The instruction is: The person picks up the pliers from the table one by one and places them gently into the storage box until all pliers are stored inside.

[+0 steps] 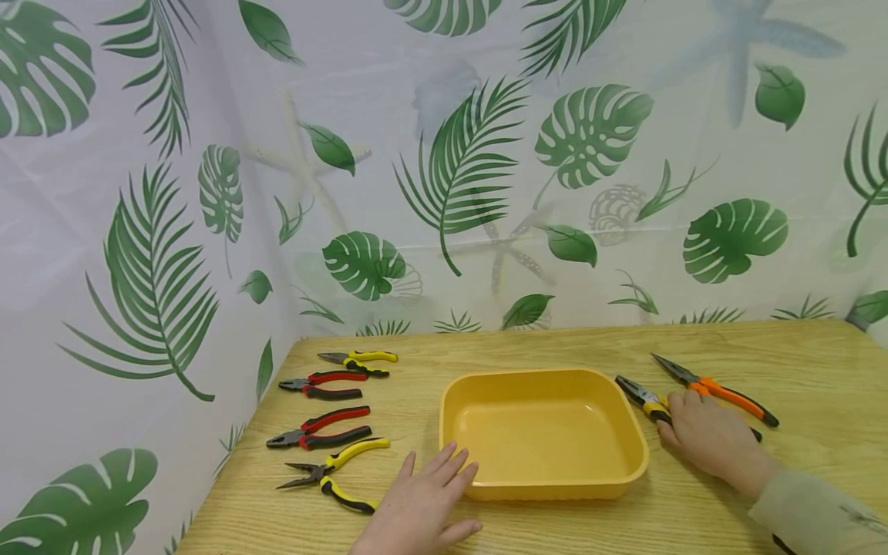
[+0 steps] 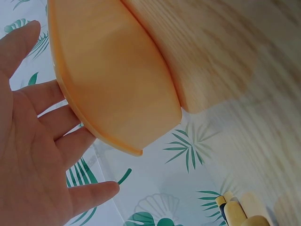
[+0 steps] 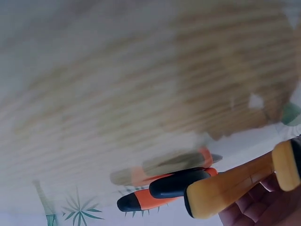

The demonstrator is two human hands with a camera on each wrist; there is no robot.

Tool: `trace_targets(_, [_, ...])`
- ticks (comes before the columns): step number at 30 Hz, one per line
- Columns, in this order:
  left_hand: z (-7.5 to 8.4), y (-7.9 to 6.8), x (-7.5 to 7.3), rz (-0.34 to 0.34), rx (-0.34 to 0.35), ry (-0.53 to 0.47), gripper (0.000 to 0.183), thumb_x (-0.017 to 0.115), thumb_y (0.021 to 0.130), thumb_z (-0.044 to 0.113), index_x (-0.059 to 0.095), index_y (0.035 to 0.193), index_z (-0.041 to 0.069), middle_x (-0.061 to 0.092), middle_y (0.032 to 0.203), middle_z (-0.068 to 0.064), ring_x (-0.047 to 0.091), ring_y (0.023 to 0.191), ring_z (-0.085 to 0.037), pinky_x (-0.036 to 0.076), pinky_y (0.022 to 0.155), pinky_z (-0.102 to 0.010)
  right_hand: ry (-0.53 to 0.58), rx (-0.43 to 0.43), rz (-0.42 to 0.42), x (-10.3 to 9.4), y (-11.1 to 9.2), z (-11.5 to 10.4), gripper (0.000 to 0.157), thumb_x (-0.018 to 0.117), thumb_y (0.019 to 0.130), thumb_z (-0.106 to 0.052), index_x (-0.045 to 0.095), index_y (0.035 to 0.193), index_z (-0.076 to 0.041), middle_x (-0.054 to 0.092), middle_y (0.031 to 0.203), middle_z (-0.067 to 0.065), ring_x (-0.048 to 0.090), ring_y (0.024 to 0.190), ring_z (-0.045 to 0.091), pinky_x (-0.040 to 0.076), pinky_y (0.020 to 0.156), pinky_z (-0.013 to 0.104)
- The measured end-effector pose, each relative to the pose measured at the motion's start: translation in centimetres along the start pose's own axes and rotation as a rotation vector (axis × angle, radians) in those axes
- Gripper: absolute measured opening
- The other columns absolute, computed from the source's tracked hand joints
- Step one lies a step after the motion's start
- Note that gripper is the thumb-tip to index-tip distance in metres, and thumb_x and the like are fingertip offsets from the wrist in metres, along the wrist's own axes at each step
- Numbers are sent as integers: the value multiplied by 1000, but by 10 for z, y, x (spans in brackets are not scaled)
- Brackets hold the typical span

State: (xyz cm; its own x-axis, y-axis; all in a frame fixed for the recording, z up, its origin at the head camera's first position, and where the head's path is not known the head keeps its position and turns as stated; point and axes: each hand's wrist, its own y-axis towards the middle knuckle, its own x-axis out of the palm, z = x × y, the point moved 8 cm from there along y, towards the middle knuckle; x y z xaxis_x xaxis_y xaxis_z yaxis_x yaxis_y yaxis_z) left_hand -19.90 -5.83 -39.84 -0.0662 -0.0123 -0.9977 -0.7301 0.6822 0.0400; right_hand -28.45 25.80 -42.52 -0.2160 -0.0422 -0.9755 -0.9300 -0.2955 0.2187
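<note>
Tabletop [image 1: 825, 385] carries 1 yellow tray [image 1: 548, 443], long axis sideways; left hand [image 1: 425, 493] ungrasping, fingers against its rim. Right of it, the right hand [image 1: 708, 433] grasps 1 black-and-yellow pliers [image 1: 650, 402], slanting, jaws far-left. We count 1 orange-handled pliers [image 1: 721, 391] beside, 2 yellow-handled pliers [image 1: 324, 472] and 2 red-handled pliers [image 1: 305, 438] leftward

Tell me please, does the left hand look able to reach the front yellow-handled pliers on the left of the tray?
Probably yes: the left hand, at the edge of the tray, is close beside those pliers, and nothing visible stands between.
</note>
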Motion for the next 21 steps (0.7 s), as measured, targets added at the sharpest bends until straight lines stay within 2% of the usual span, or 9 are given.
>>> trace_targets(16, [-1,0,2,-9,-13,-15,62,39,86,57,42,133,17,36,138,-2,26,128,-15,35,87,-53,-50,-50,85,-16,0,-7,29,60,81,-22,40,71,-4,32,61,6,32,49,18,27,40,27])
trace_targets(21, [-1,0,2,-12,-16,-16,62,40,85,57,42,133,17,36,138,-2,26,128,-15,35,87,-53,-32,-26,61,-18,0,-6,29,60,81,-22,40,71,-4,32,61,6,33,50,18,27,38,28])
